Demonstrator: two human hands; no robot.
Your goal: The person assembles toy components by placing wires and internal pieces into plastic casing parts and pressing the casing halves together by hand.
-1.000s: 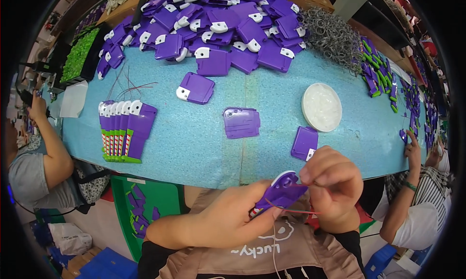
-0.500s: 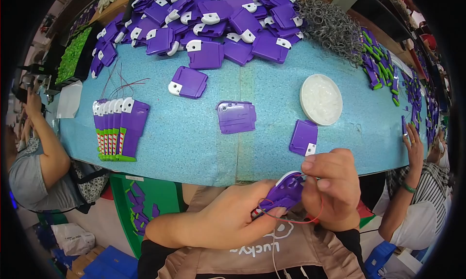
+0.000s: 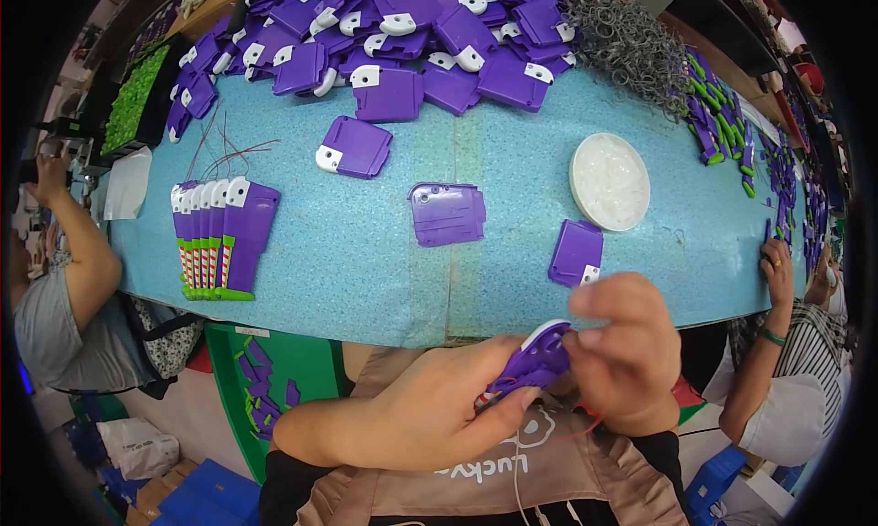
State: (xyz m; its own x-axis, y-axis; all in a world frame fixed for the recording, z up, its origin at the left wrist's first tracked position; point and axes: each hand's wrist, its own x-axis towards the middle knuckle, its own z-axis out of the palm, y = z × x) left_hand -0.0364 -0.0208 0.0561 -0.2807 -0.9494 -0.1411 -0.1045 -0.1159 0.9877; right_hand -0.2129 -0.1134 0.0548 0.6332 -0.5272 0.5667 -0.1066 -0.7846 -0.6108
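1. Far left, I see a row of purple cases (image 3: 252,235) tucked close together on the blue surface (image 3: 329,270), with green ends (image 3: 236,295) and thin wires (image 3: 240,152). They look the most done to me.
2. Next, a green tray (image 3: 222,366) has small purple and green bits (image 3: 262,355) in it.
3. At the back is a big pile of white-cornered cases (image 3: 389,96). I see no green ends there, so I think lots is left.
4. My left hand (image 3: 439,389) is wrapped around a purple shell (image 3: 541,359), just off the near edge.
5. That shell looks half done: its inside shows, and a red wire (image 3: 599,421) hangs beside it.
6. My right hand (image 3: 629,352) is bunched by the shell's tip. It's blurry, so I can't tell if it pinches anything.
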